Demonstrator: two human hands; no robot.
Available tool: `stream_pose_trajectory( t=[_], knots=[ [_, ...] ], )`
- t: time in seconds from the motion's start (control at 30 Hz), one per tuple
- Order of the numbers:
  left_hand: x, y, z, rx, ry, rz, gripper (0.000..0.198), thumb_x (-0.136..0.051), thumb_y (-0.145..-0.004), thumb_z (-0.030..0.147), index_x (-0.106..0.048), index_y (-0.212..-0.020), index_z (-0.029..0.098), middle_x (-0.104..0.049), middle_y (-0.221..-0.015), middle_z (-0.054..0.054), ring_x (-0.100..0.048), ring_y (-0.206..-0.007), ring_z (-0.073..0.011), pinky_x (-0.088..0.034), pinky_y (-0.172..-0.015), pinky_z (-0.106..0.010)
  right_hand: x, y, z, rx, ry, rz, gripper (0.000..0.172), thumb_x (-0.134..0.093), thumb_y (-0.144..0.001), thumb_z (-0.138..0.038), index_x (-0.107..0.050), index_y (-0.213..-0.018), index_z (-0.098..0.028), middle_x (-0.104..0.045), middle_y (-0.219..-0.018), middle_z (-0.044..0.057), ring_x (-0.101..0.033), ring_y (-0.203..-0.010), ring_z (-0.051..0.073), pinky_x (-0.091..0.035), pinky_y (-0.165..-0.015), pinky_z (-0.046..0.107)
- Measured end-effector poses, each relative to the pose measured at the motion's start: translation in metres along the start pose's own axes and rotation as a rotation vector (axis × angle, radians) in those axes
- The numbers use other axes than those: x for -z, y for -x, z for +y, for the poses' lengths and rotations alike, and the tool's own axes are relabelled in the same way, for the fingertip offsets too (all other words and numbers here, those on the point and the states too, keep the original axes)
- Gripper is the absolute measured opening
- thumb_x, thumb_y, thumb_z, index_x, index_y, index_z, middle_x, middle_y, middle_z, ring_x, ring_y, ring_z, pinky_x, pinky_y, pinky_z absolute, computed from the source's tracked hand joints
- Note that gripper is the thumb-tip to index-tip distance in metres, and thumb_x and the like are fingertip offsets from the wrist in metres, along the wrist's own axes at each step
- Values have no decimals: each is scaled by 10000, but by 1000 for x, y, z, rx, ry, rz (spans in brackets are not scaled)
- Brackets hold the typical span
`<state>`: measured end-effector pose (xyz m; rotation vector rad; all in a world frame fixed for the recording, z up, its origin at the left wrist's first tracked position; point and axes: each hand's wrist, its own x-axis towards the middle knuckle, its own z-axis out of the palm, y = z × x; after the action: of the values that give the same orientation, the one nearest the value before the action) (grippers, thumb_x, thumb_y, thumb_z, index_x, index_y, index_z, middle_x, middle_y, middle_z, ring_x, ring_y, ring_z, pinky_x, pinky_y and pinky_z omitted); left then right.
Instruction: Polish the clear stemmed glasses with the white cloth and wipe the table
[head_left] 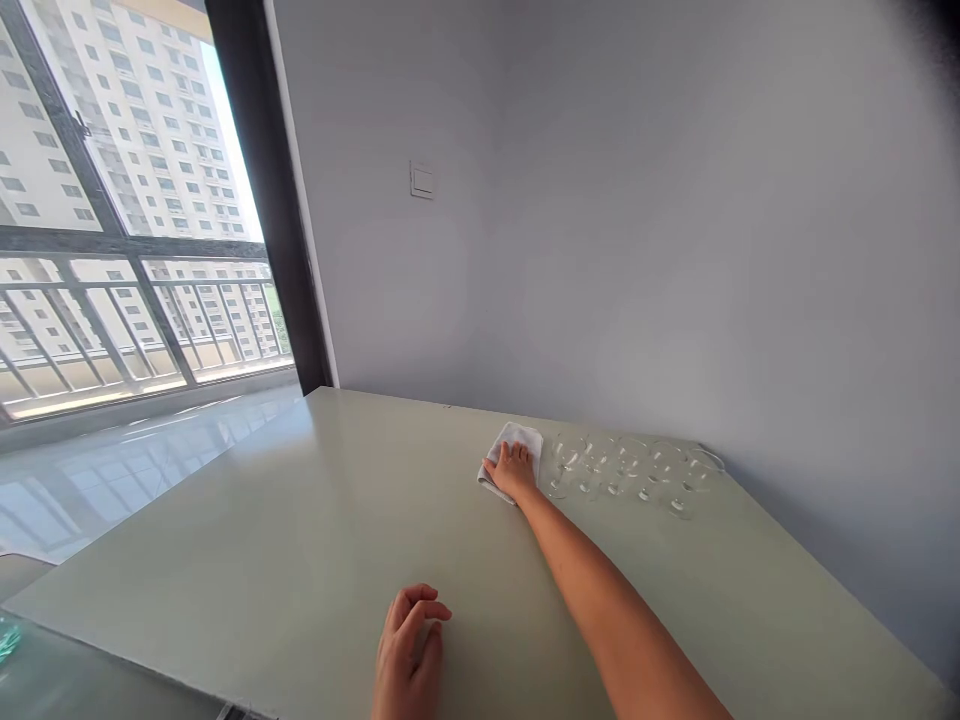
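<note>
My right hand is stretched far across the table and presses down on a folded pale grey cloth. Its thumb points left, and the fingers are spread over the cloth, which lies on the tabletop. Just right of the cloth stand several clear glasses, grouped in rows; their exact shape is hard to make out. Close to me, my left hand hovers over or rests on the near part of the table, fingers loosely bent and apart, with nothing in it.
The pale glossy table reaches to the grey wall at the back and right. A light switch is on the wall. Windows with a railing are at the left. Part of a green glass item shows at the lower left edge.
</note>
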<state>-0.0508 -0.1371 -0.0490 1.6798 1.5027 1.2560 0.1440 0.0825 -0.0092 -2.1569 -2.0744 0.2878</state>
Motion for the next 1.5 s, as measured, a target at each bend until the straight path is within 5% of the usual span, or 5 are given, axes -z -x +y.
stream_pose_trajectory(
  t=[0.17,0.47,0.9,1.2,1.5],
  knots=[
    [3,-2,-5,5,-7,-37,215,-403,-790,325,-596,-756,238,-522,-1011,-85,-549,-871,-198,-495,-665,-312,-9,28,-4,156,-20,-64,653,-306,-865,-518,-261,-1368,-105,-121,-1460,151,-66,-1329,301,-42,-1050,422],
    [9,-6,-4,60,-2,-34,236,-464,-737,414,-616,-747,234,-545,-1025,-70,-542,-942,-222,-480,-742,-313,-20,201,53,674,-92,-132,645,-298,-865,-539,-193,-1398,-190,-38,-1474,65,-22,-1341,242,-74,-1091,408],
    [8,-8,-6,68,-52,-51,243,-443,-749,408,-602,-764,226,-534,-1068,-57,-538,-953,-211,-472,-685,-274,15,228,250,-484,303,66,629,-224,-887,-449,-318,-1339,-22,-269,-1410,175,-242,-1296,273,-245,-1030,401],
    [-6,-72,20,-29,-24,-126,211,-434,-760,328,-607,-822,224,-530,-1075,-50,-523,-976,-192,-434,-817,-314,18,248,128,-8,67,-83,634,-263,-857,-548,-472,-1261,-106,-348,-1384,124,-305,-1243,297,-289,-986,414],
    [-106,-179,64,63,-70,-430,361,-569,-685,229,-570,-1046,226,-584,-1105,-35,-558,-859,-157,-435,-696,-251,3,180,15,332,18,-42,304,-491,-819,-339,-575,-1025,-131,-517,-1132,139,-564,-840,214,-451,-712,320]
  ],
)
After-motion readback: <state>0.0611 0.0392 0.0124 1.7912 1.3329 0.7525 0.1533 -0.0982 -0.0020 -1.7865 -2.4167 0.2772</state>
